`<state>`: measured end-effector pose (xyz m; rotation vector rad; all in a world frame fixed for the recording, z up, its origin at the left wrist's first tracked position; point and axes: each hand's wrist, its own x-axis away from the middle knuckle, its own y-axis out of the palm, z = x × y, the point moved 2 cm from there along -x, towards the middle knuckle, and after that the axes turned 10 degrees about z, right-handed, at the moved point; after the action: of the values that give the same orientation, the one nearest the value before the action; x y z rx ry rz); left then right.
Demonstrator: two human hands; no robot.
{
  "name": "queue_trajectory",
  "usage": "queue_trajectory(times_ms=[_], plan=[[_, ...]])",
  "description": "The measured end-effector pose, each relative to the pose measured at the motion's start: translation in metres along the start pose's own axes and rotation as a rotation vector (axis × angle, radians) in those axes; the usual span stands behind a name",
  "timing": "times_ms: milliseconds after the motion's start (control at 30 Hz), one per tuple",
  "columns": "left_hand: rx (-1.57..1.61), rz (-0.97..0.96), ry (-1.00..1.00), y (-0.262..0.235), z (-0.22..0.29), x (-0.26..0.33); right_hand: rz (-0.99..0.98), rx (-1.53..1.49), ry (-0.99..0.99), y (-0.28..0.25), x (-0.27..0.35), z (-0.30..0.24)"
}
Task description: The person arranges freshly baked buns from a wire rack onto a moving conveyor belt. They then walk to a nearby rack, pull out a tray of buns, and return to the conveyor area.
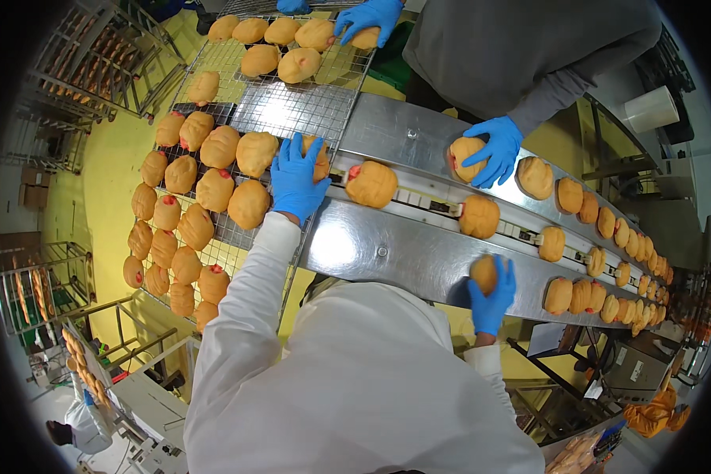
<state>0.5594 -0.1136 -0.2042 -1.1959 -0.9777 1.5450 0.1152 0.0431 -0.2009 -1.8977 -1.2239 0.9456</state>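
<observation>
My left hand, in a blue glove, curls over a golden bun at the right edge of a wire rack; the palm hides part of the bun. Several rows of similar buns, some with red filling showing, lie on the rack to the left of this hand. Over the near steel ledge of the conveyor, my right hand, also gloved in blue, grips another bun between thumb and fingers. Between the two ledges, a bun with red filling rides on the conveyor belt, close to my left hand.
Across the conveyor, a co-worker's gloved hand holds a bun; their other hand touches one on the rack's far side. Lines of buns continue along the ledges to the right. Wheeled racks stand at left on the yellow floor.
</observation>
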Motion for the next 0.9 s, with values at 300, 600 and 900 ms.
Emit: queue_trajectory(times_ms=[300, 600, 900], plan=[[0.391, 0.076, 0.07, -0.024, 0.027, 0.043, -0.39, -0.355, -0.397, 0.068, -0.031, -0.125], [0.597, -0.175, 0.089, -0.039, 0.065, 0.129, -0.052, -0.31, -0.469, 0.144, -0.086, -0.197], [0.052, 0.227, -0.243, -0.054, -0.065, 0.079, -0.71, -0.469, -0.775, 0.108, -0.017, -0.197]])
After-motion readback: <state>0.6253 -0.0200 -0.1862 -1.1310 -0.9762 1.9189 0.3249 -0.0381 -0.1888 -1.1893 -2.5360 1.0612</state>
